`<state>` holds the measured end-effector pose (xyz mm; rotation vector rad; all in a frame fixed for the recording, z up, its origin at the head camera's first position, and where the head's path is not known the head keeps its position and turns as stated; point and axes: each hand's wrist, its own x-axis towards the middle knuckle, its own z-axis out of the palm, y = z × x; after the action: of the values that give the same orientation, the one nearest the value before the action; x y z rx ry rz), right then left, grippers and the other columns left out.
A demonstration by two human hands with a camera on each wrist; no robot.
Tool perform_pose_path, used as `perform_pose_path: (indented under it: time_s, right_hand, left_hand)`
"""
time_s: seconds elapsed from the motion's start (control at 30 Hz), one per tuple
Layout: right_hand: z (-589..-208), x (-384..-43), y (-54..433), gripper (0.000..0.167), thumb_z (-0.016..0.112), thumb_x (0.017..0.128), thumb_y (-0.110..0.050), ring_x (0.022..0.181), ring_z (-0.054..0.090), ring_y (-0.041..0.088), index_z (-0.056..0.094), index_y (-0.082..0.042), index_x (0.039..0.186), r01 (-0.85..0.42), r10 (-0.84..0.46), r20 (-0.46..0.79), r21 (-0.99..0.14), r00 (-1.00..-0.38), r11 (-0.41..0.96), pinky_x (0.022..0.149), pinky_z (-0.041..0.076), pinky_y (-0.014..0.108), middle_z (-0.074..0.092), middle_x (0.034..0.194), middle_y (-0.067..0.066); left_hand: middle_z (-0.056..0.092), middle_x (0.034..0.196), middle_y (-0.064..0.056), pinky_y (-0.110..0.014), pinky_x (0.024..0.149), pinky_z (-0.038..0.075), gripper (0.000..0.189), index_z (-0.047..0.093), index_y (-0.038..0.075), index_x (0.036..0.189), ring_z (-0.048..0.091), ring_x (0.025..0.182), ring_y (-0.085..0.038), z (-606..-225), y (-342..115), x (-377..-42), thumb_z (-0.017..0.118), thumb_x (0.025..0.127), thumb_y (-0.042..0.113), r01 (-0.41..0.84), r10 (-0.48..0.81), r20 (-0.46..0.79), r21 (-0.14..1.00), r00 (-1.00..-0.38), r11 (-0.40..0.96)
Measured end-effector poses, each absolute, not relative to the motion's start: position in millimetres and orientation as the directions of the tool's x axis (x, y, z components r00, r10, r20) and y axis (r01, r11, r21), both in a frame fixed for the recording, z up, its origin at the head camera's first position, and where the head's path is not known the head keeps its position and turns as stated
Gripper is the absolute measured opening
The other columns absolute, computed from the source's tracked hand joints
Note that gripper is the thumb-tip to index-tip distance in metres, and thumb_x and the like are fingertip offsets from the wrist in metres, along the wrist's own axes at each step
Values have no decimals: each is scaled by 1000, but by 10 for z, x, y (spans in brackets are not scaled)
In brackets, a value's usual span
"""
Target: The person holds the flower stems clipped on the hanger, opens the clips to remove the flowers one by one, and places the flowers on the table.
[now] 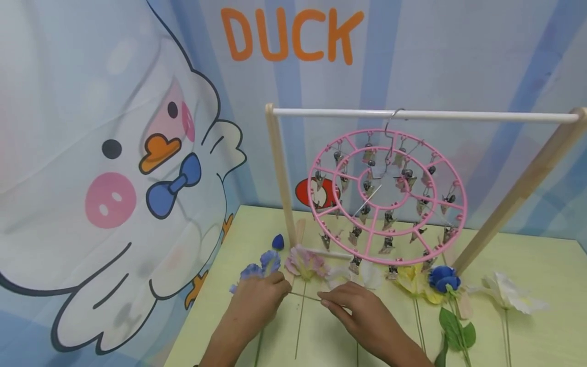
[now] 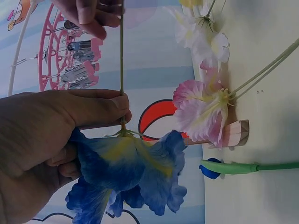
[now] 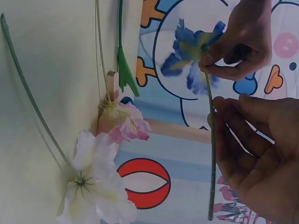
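My left hand (image 1: 259, 303) pinches a blue artificial flower (image 2: 135, 163) between thumb and forefinger, on the stem just below its bloom. The ruffled blue petals with yellow streaks hang under those fingers in the left wrist view. Farther along the same thin green stem (image 3: 212, 163), my right hand (image 3: 257, 144) pinches lightly with its fingertips, its other fingers loosely bent. Both hands are raised above the pale yellow table (image 1: 321, 341), the stem running between them. Behind them lie a pink flower (image 1: 304, 262) and a white flower (image 3: 96, 186).
A pink round clip hanger (image 1: 373, 255) hangs from the white rod (image 1: 330, 113) of a wooden-legged rack. A yellow flower (image 1: 415, 283), a blue rose (image 1: 444, 279) and another white flower (image 1: 513, 293) lie to the right. A blue bud (image 1: 277, 242) lies at the back left.
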<state>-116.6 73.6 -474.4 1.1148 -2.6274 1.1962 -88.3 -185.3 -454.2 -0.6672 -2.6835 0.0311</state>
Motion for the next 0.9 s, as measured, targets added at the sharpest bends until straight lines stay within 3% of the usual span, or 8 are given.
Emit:
perform_pose_path:
  time_s: [0.2, 0.4, 0.9]
  right_hand:
    - [-4800, -1199, 689, 18, 73, 101, -18, 87, 67, 1, 79, -21, 118, -500, -598, 171, -746, -783, 441, 72, 58, 23, 73, 106, -9]
    - [-4863, -1256, 651, 13, 72, 102, -19, 77, 61, -1, 81, -16, 111, -445, -623, 91, -779, -777, 441, 66, 54, 23, 73, 102, -4]
    - [-4975, -1222, 481, 9, 72, 102, -22, 84, 66, 3, 78, -16, 102, -322, -626, 9, -863, -779, 389, 71, 55, 23, 76, 100, -2]
  left_hand:
    - [67, 80, 8, -17, 45, 33, 13, 79, 20, 87, 42, 49, -2, -4536, -1829, -890, 87, 86, 10, 465, 480, 292, -126, -827, 876]
    - [66, 80, 8, -20, 47, 33, 14, 78, 21, 85, 39, 52, -2, -4526, -1806, -907, 86, 86, 9, 480, 496, 302, -130, -814, 868]
    - [64, 79, 8, -19, 46, 23, 19, 73, 18, 81, 29, 54, -3, -4555, -1838, -898, 89, 83, 7, 454, 480, 366, -161, -797, 876]
